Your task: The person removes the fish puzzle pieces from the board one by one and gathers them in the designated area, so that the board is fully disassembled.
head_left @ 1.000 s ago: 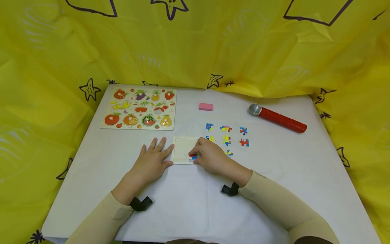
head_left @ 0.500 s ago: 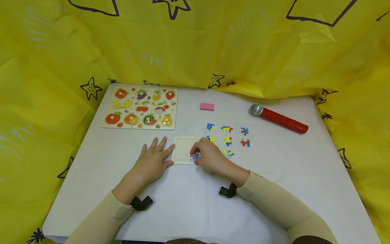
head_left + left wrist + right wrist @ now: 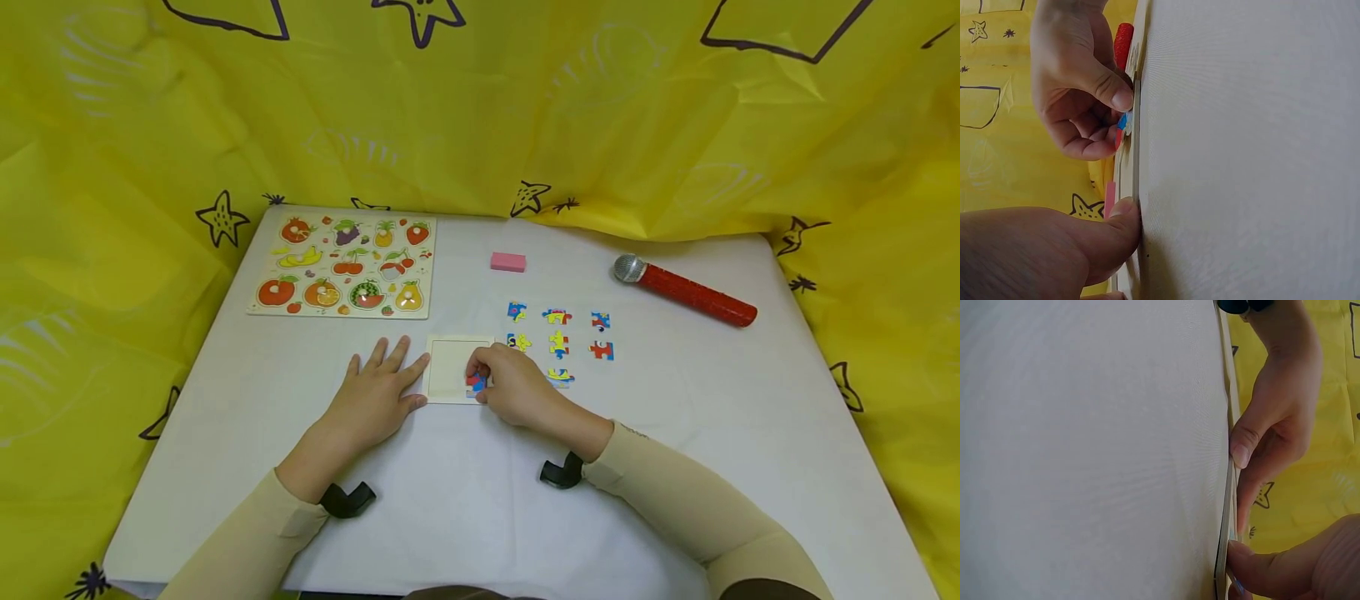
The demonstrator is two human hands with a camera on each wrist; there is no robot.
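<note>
In the head view a small pale puzzle tray (image 3: 450,367) lies flat on the white table. My left hand (image 3: 370,396) rests with fingers spread, its thumb and index finger touching the tray's left edge. Over the tray's lower right corner, my right hand (image 3: 517,385) pinches a red and blue jigsaw piece (image 3: 476,384) between thumb and fingers. The left wrist view shows that jigsaw piece (image 3: 1123,122) at the right fingertips, tilted just above the tray. Right of the tray are several loose jigsaw pieces (image 3: 558,343) in rough rows; my right hand partly covers that side.
A fruit peg puzzle board (image 3: 341,265) lies at the back left. Behind the loose pieces sits a pink eraser-like block (image 3: 508,262). A red microphone (image 3: 684,292) with a silver head lies at the back right. A yellow curtain (image 3: 480,117) borders the table.
My right hand's fingers have curled in slightly over the jigsaw piece, which stays at the tray's lower right corner. The left hand keeps its place at the tray's edge.
</note>
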